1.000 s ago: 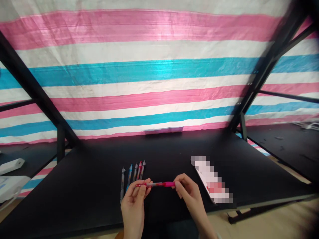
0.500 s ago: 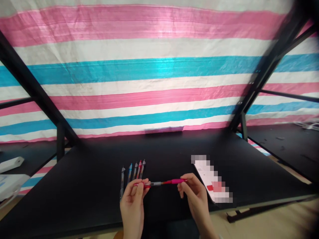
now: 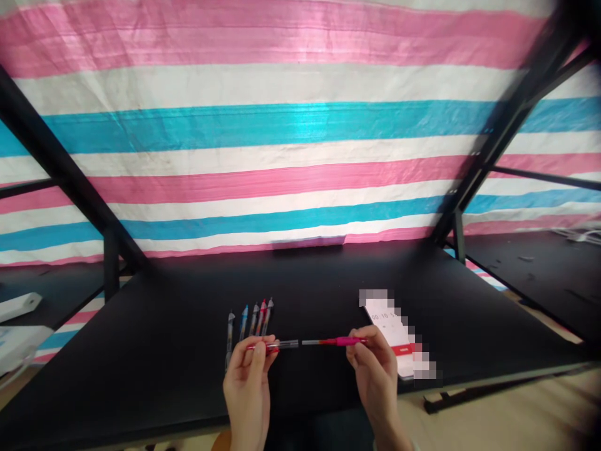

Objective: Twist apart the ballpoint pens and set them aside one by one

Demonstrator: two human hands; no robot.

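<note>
My left hand [image 3: 250, 369] pinches a clear pen barrel [image 3: 286, 344] with a red end, its open mouth pointing right. In my right hand [image 3: 373, 358] is the pink grip section of the pen [image 3: 345, 341], with a thin ink refill [image 3: 317, 342] sticking out to the left. A narrow gap separates the refill's end from the barrel, and the two lie nearly in line above the table. Just beyond my left hand lie several clear pens [image 3: 255, 318] side by side, with grey, blue and red parts; my hand hides their near ends.
A phone [image 3: 393, 332] with a timer on its partly blurred screen lies right of my right hand. The black table [image 3: 154, 351] has dark slanted frame bars [image 3: 474, 175] at both sides and a striped sheet behind. White devices [image 3: 21, 341] stand on a neighbouring table at left.
My right hand has moved right, drawing the refill and pink grip section out of the clear barrel. My left hand has shifted slightly left with the barrel.
</note>
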